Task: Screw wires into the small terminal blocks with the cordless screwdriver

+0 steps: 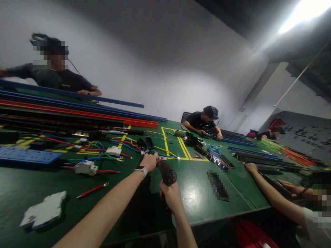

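Observation:
My right hand (pixel 170 194) is wrapped round the handle of a dark power drill (pixel 168 173), whose front end points away from me. Just left of the drill's tip, my left hand (pixel 149 162), with a watch on its wrist, is closed at a small white part (pixel 162 158) with wires; its fingertips are partly hidden. Left of it lie white circuit breakers (pixel 86 167) (pixel 113 151) with red, blue and green wires. A loose red wire (pixel 93 190) with a metal lug and another white breaker (pixel 45 210) rest nearer to me.
A blue terminal strip (pixel 28 155) lies at the left. Long blue and orange rails (pixel 141 123) cross the green table (pixel 196 196). A black phone-like object (pixel 218 186) is at the right. Several people sit around, one person's arm (pixel 271 193) resting at the right.

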{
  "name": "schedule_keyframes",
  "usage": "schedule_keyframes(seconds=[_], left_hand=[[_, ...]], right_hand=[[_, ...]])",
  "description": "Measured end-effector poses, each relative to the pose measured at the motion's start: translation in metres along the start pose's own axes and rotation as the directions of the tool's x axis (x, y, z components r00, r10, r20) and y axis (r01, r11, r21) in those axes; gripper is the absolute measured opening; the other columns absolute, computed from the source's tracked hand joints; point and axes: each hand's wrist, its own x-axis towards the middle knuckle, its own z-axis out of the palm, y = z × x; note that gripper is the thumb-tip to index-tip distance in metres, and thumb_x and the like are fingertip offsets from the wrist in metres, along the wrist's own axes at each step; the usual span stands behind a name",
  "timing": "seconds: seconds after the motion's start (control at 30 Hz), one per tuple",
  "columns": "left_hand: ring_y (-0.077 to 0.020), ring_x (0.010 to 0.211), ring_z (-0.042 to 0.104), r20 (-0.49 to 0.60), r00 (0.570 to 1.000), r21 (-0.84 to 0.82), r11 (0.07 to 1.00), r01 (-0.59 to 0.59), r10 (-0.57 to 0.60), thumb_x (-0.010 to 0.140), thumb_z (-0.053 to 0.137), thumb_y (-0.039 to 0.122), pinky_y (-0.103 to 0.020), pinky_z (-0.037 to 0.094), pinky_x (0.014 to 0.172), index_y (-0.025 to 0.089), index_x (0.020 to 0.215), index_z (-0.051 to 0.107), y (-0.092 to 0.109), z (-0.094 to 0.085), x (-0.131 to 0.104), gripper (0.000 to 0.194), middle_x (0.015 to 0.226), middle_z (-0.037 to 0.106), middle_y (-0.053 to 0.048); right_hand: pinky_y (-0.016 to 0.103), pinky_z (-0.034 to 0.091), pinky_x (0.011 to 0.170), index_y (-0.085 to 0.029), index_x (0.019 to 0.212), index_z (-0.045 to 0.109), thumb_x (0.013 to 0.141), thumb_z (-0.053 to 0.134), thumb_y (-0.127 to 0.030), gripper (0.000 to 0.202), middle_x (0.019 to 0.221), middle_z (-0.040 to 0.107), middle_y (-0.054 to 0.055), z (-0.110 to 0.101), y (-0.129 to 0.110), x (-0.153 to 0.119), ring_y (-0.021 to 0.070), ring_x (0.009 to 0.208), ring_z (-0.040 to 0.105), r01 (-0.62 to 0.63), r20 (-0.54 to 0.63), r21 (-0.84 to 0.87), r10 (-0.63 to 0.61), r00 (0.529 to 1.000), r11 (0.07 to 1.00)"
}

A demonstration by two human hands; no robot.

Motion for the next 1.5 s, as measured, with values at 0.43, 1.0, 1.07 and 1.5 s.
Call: schedule_keyframes(seconds=[0.43,1.0,1.07,1.5], left_hand=[[-0.0285,0.099,0.065,0.005,1.0,-0.021,1.0,-0.003,0.003,0.096,0.034,0.035,-0.043,0.033,0.091,0.015,0.112,0.05,0.0006,-0.0038,-0.0019,0.03,0.097,0.069,-0.018],[-0.0291,0.098,0.065,0.004,1.0,0.003,1.0,0.0,0.0,0.096,0.032,0.036,-0.044,0.034,0.091,0.014,0.111,0.05,0.0014,-0.0028,-0.0017,0.032,0.097,0.069,-0.018],[-0.0292,0.098,0.065,0.0,1.0,-0.002,1.0,-0.002,0.002,0.097,0.031,0.038,-0.044,0.034,0.09,0.014,0.111,0.05,0.0015,-0.0034,-0.0024,0.033,0.097,0.069,-0.018],[-0.029,0.1,0.065,0.005,1.0,-0.019,1.0,0.001,-0.001,0.096,0.031,0.038,-0.043,0.034,0.091,0.015,0.111,0.05,0.0016,-0.0048,-0.0029,0.033,0.097,0.07,-0.017]], right_hand=[[0.024,0.037,0.054,-0.018,0.061,0.055,0.079,0.047,-0.022,0.02,0.058,0.058,0.001,-0.002,-0.0024,0.0002,0.0149,0.056,0.056,-0.001,0.019,-0.01,0.001,1.0,1.0],[0.024,0.035,0.052,-0.018,0.065,0.057,0.077,0.047,-0.022,0.016,0.056,0.058,0.0,-0.0015,0.0007,0.0022,0.0148,0.054,0.055,-0.02,0.012,-0.012,0.02,1.0,1.0],[0.024,0.036,0.052,-0.018,0.066,0.058,0.077,0.047,-0.022,0.015,0.057,0.058,0.0,-0.0017,0.0004,0.0018,0.015,0.054,0.055,-0.021,0.013,-0.011,0.021,1.0,1.0],[0.024,0.036,0.053,-0.018,0.062,0.057,0.076,0.048,-0.023,0.017,0.057,0.059,0.001,-0.0023,-0.0041,0.0003,0.0152,0.056,0.055,-0.039,0.006,-0.025,0.039,0.999,0.999]])
